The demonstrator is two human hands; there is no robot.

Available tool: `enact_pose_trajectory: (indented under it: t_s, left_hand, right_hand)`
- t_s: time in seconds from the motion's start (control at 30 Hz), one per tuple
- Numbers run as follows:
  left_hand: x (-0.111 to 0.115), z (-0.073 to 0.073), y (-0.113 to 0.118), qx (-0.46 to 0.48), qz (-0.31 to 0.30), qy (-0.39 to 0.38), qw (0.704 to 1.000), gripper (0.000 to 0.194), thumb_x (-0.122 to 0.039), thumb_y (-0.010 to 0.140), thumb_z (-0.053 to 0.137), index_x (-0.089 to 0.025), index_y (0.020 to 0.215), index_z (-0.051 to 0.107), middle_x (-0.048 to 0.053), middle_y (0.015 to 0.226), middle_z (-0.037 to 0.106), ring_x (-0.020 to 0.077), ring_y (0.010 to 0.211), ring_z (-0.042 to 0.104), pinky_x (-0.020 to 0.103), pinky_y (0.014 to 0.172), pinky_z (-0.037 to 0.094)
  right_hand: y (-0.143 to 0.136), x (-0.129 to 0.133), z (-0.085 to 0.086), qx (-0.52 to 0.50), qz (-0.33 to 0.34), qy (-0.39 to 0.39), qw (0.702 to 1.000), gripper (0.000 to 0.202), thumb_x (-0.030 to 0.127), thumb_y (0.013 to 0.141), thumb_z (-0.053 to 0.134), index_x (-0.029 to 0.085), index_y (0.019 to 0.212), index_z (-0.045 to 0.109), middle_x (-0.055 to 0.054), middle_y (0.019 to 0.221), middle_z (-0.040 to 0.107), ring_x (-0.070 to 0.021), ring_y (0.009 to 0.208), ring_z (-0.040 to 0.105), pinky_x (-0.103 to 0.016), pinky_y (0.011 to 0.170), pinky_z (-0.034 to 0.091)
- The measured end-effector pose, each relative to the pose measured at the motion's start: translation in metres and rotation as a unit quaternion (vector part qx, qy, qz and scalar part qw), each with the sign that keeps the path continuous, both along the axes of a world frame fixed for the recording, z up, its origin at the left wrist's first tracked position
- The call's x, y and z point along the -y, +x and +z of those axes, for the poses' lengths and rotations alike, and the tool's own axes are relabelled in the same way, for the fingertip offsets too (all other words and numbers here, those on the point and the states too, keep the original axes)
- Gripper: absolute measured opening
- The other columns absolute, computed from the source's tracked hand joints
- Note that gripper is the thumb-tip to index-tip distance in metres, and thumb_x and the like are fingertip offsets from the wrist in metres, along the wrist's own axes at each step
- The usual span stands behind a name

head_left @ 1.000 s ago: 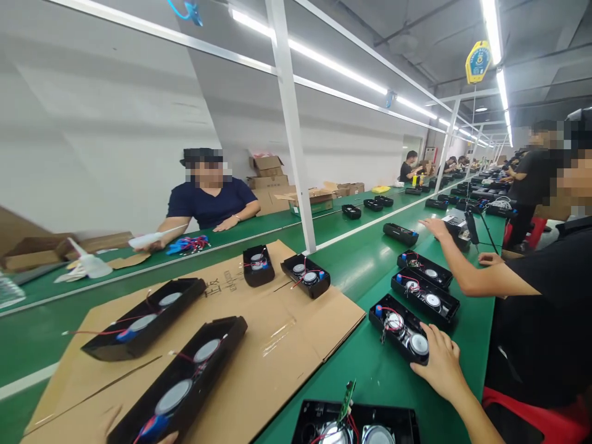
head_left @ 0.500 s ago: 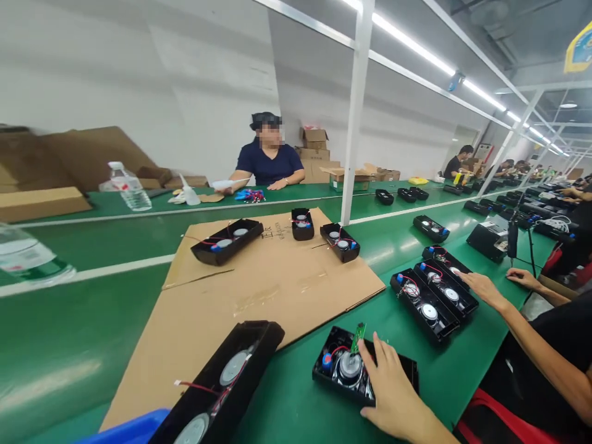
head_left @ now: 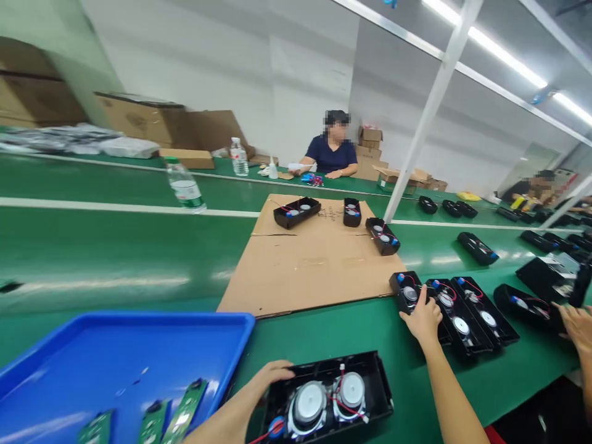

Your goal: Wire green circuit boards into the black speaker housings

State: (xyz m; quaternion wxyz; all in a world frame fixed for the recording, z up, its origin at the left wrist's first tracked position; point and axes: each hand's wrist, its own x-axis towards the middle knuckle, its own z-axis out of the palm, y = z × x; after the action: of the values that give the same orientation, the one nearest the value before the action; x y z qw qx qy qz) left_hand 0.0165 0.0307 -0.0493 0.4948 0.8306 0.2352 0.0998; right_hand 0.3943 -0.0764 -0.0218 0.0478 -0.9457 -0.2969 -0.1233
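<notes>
Close in front of me, a black speaker housing [head_left: 329,404] lies open side up, showing two round silver speakers and red wires. My left hand [head_left: 256,394] grips its left end, fingers curled over the edge; the thumb is hidden. Farther right, my right hand [head_left: 423,317] is on another speaker housing [head_left: 401,285], thumb along its left side and fingers across its inside. That housing stands beside two similar housings [head_left: 481,314]; part of it is covered by the hand.
A blue tray [head_left: 161,317] with several green circuit boards [head_left: 187,407] is at lower left. A cardboard sheet [head_left: 296,265] carries three speaker housings. A co-worker's hand [head_left: 578,327] touches a housing at right. Bottles, a post [head_left: 430,117] and a seated person [head_left: 332,154] are beyond.
The view has turned left. My right hand and its housing have moved right, beside the row. My left hand has appeared, holding the near housing, now off the cardboard on the green surface.
</notes>
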Motion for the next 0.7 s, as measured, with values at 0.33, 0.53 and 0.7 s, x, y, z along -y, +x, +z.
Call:
enact_pose_trajectory:
  t_s: [0.33, 0.53, 0.7]
  left_hand:
    - [-0.007, 0.009, 0.020, -0.014, -0.063, 0.007, 0.998, 0.107, -0.036, 0.055, 0.076, -0.023, 0.143, 0.016, 0.016, 0.152, 0.005, 0.0359, 0.135, 0.018, 0.046, 0.105, 0.028]
    - [-0.021, 0.031, -0.055, -0.015, 0.257, 0.025, 0.966, 0.039, -0.031, 0.078, 0.052, -0.020, 0.116, 0.055, 0.007, 0.108, 0.067, 0.0203, 0.100, 0.062, 0.032, 0.086, 0.049]
    - [-0.030, 0.011, -0.078, -0.086, 0.426, 0.097, 0.895, 0.024, -0.031, 0.069, 0.059, -0.016, 0.087, 0.065, 0.011, 0.087, 0.067, 0.0306, 0.092, 0.059, 0.046, 0.087, 0.043]
  right_hand:
    - [-0.052, 0.009, 0.005, 0.077, 0.348, 0.174, 0.918, 0.048, 0.044, 0.088, 0.039, 0.011, 0.122, 0.048, -0.020, 0.124, 0.048, -0.0361, 0.121, 0.036, -0.055, 0.093, 0.036]
    - [-0.190, -0.003, 0.005, -0.071, 0.718, 0.150, 0.676, 0.032, 0.017, 0.084, 0.050, 0.015, 0.116, 0.052, -0.009, 0.108, 0.061, -0.0228, 0.100, 0.053, -0.036, 0.081, 0.048]
    - [-0.233, -0.024, -0.017, -0.082, 0.700, 0.142, 0.695, 0.032, 0.004, 0.087, 0.035, 0.010, 0.112, 0.054, -0.009, 0.090, 0.064, -0.0203, 0.074, 0.057, -0.037, 0.062, 0.048]
